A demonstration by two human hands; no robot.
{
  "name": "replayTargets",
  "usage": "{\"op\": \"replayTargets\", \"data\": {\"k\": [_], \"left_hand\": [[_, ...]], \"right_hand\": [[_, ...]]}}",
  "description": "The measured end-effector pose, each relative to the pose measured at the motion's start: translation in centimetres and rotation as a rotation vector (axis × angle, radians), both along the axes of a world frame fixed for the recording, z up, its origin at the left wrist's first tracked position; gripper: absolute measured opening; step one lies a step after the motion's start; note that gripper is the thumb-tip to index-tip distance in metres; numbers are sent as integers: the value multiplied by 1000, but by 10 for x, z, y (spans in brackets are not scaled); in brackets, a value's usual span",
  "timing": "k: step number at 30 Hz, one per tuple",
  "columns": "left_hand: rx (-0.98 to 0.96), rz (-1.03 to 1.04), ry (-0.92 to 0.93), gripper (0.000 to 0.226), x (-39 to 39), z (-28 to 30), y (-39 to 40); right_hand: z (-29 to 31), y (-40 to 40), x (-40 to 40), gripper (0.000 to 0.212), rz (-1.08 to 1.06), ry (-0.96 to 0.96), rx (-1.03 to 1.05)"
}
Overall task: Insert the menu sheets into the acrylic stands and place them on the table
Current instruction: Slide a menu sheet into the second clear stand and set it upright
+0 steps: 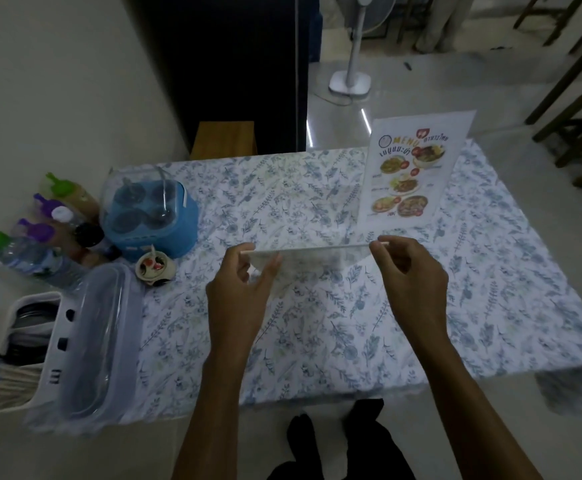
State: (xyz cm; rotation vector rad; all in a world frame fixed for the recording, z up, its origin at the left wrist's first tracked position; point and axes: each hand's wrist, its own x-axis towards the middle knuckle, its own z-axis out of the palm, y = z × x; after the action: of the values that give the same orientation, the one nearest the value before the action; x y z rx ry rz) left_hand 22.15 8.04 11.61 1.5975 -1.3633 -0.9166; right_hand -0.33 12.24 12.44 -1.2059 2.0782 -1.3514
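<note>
A clear acrylic stand [313,258] is held edge-on above the middle of the floral-clothed table [317,341]. My left hand [244,289] pinches its left end and my right hand [410,268] pinches its right end. Whether a sheet sits inside it I cannot tell. A second acrylic stand with a colourful menu sheet [410,171] stands upright on the table at the far right, behind my right hand.
At the table's left stand a blue basket with glasses [151,216], a small condiment cup [154,268], several bottles [36,233], a clear lidded box [99,337] and a white cutlery holder [36,337]. A fan [351,77] and wooden chairs [577,109] stand beyond.
</note>
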Motion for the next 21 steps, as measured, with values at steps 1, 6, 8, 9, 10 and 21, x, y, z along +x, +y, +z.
{"op": "replayTargets", "data": {"k": [1, 6, 8, 9, 10, 21], "left_hand": [[-25, -3, -19, 39, 1, 2, -4], [-96, -7, -142, 26, 0, 5, -49], [-125, -5, -198, 26, 0, 2, -72], [-138, 1, -209, 27, -1, 1, -83], [-142, 10, -224, 28, -1, 0, -93], [-146, 52, -324, 30, -14, -18, -134]], "right_hand": [[0, -5, -4, 29, 13, 13, -5], [-7, -54, -25, 23, 91, 179, -51], [-14, -78, -32, 20, 116, 240, -63], [-16, -89, -35, 19, 128, 240, -65], [-18, -101, -37, 18, 143, 238, -63], [-36, -151, -52, 13, 246, 176, -23]]}}
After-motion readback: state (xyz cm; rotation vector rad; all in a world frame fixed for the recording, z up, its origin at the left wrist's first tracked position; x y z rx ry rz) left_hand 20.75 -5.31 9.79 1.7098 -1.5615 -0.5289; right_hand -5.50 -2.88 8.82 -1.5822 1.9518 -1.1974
